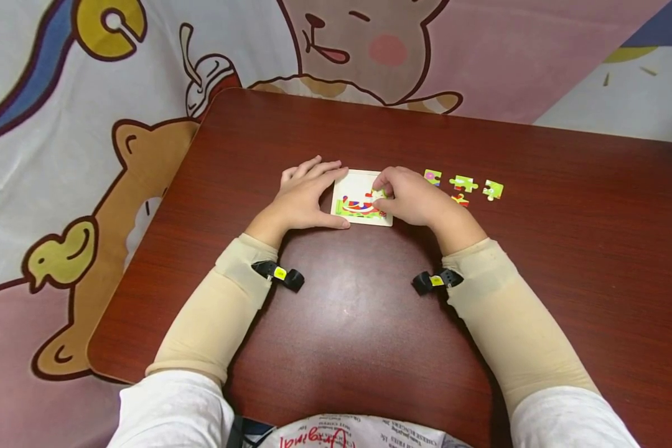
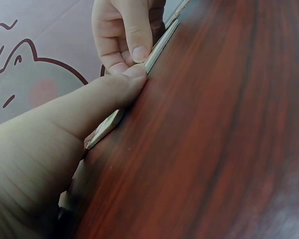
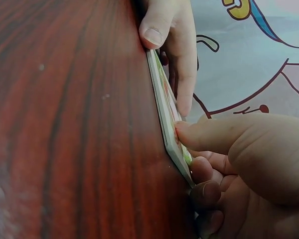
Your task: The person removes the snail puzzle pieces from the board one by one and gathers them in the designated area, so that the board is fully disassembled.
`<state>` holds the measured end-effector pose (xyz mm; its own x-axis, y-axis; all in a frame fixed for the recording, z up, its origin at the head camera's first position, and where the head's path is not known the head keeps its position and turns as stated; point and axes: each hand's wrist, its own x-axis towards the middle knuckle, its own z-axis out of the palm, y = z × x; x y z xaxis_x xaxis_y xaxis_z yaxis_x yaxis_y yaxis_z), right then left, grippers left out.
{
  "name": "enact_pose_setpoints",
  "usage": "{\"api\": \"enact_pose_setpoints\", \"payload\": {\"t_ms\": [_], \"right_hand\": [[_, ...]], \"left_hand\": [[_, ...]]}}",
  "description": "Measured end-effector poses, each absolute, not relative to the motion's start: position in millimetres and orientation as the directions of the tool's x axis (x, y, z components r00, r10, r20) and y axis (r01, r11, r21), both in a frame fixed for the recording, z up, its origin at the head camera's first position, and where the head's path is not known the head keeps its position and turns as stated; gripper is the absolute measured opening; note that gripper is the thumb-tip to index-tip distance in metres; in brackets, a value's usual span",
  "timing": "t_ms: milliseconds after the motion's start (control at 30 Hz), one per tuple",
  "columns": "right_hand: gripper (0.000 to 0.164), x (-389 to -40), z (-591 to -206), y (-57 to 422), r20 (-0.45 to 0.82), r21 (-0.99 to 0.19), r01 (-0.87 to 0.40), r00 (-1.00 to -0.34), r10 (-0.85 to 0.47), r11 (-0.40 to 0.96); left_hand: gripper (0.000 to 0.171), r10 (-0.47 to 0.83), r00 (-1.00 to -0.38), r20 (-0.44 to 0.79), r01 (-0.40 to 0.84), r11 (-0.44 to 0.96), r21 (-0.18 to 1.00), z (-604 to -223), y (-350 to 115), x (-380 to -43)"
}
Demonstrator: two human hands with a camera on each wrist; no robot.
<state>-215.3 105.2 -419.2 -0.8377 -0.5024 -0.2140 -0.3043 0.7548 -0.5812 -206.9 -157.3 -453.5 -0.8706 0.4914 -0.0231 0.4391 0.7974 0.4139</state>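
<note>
A small square puzzle board (image 1: pixel 364 219) with a pale rim lies on the table, its picture partly filled with green, red and blue pieces. My left hand (image 1: pixel 304 198) rests at the board's left side, fingers spread and fairly straight. In the left wrist view its thumb (image 2: pixel 114 92) touches the near edge. With thumb and index finger, my right hand (image 1: pixel 411 196) pinches a green puzzle piece (image 1: pixel 378 193) over the right part of the board. The right fingers hide much of that piece, and I cannot tell whether it is seated. In the right wrist view, the board (image 3: pixel 164 117) appears edge-on.
Several loose puzzle pieces (image 1: pixel 463 183) lie just right of my right hand, one partly behind the wrist. The reddish-brown wooden table (image 1: pixel 347 348) meets a cartoon-printed cloth (image 1: pixel 358 56) at the back and left. Small black cameras (image 1: pixel 437 281) are strapped to both wrists.
</note>
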Motion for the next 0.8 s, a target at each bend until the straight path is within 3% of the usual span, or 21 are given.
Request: {"api": "enact_pose_setpoints", "payload": {"t_ms": [433,800], "right_hand": [[0.035,-213.4,-417.8,103.7,-0.231,-0.591,-0.257,-0.854,-0.466,0.765],[0.032,-206.7,-419.3,102.7,-0.144,-0.598,-0.244,-0.904,-0.402,0.763]], "left_hand": [[0.113,0.496,-0.868,-0.029,0.443,0.799,0.407,-451.6,-157.1,-206.9],[0.113,0.497,-0.868,-0.029,0.444,0.800,0.403,-451.4,-157.4,-205.3]]}}
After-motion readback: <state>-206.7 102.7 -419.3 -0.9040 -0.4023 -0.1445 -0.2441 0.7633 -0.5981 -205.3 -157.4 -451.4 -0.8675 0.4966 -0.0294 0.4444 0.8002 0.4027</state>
